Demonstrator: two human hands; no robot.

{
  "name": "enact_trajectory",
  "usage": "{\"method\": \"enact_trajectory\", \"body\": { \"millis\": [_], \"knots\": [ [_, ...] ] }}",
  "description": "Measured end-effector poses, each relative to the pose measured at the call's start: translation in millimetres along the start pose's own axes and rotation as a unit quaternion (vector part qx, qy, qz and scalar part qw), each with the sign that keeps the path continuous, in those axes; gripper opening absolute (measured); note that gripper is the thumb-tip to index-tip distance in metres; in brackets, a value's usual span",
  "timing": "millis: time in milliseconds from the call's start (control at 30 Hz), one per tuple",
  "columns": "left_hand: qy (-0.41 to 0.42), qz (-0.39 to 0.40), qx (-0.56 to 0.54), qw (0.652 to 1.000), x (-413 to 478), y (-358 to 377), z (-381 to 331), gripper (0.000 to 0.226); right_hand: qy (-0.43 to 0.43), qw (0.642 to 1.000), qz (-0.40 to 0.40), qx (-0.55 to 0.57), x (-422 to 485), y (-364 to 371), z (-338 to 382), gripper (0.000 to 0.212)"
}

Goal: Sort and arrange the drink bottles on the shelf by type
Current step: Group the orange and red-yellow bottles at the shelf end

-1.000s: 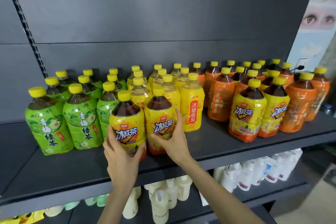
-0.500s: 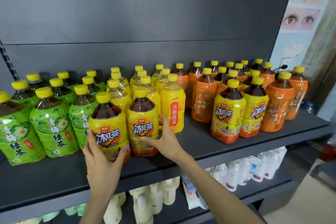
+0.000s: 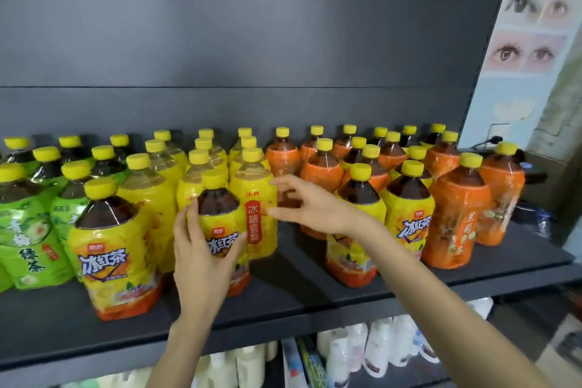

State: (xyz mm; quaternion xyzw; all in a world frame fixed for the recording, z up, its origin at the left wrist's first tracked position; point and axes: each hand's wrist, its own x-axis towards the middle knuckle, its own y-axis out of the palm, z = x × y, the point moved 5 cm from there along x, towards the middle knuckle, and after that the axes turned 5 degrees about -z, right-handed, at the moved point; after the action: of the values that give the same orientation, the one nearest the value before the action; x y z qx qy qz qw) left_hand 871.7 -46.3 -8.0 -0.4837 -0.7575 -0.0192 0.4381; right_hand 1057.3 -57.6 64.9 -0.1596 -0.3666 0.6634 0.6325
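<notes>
Now that the right hand (image 3: 311, 208) has let go, fingers spread and empty, the left hand (image 3: 201, 261) alone clasps the middle iced-tea bottle (image 3: 219, 201); regrouping probably continues rightward

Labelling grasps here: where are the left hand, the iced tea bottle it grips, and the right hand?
left hand (image 3: 200, 261): head view, back of hand
iced tea bottle (image 3: 217, 201): head view, dark shoulder
right hand (image 3: 318, 205): head view, back of hand

Shelf (image 3: 315, 302) matt dark metal; bottles (image 3: 456, 214) clear plastic, glossy film labels.
</notes>
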Motion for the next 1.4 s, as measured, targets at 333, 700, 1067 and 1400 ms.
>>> {"method": "enact_trajectory", "body": {
  "millis": [333,700,1067,1400],
  "knots": [
    [-0.023,-0.019,0.054,0.998,-4.2,19.1,-15.5,0.090,-0.021,0.968,-0.076,-0.238,83.7,-111.0,-33.7,0.043],
    [-0.018,-0.029,0.013,0.999,0.8,14.3,-10.9,0.091,0.032,0.975,-0.024,-0.218,103.7,-113.0,-74.4,0.037],
    [-0.014,-0.016,0.010,1.000,-0.6,25.1,-13.6,0.090,-0.037,0.982,0.006,-0.185,122.7,-96.5,-69.3,0.030],
    [-0.017,-0.009,0.000,1.000,-0.2,27.7,-11.1,0.093,-0.045,0.986,0.005,-0.163,153.7,-78.2,-60.9,0.032]
  ]
}}
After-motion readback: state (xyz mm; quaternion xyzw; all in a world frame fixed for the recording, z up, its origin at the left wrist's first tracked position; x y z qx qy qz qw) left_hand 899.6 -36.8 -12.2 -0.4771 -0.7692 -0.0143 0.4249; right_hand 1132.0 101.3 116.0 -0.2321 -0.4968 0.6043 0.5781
